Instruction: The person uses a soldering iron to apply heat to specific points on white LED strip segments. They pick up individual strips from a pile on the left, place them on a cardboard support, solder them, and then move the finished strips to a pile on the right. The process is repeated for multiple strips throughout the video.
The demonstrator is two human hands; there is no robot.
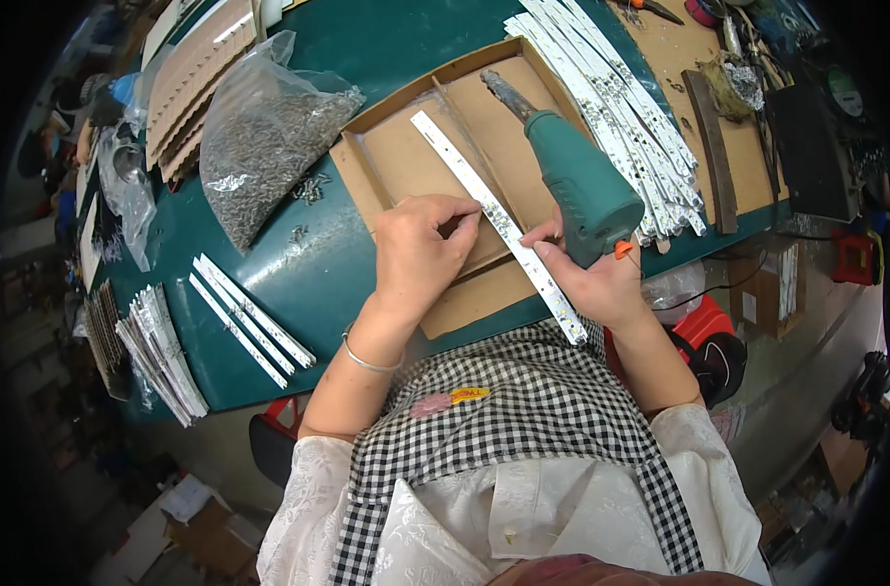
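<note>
A white LED strip (452,160) lies slantwise over a shallow cardboard tray (396,117), its near end over my apron. My left hand (419,244) is closed, thumb and forefinger pinched at the strip's left edge; anything small between the fingertips is hidden. My right hand (601,283) is closed on the strip's right edge, nearer to me. A green power tool (587,186) with a dark, rough nose and an orange switch lies over that hand, the nose pointing away into the tray. Whether the hand's hidden fingers also grip the tool, I cannot tell.
To the right lies a large pile of white LED strips (611,107). A clear bag of small metal parts (269,137) stands left, with loose parts (310,188) spilled beside it. More strips (252,317) lie at left on the green table (259,225). A dark bar (709,146) lies far right.
</note>
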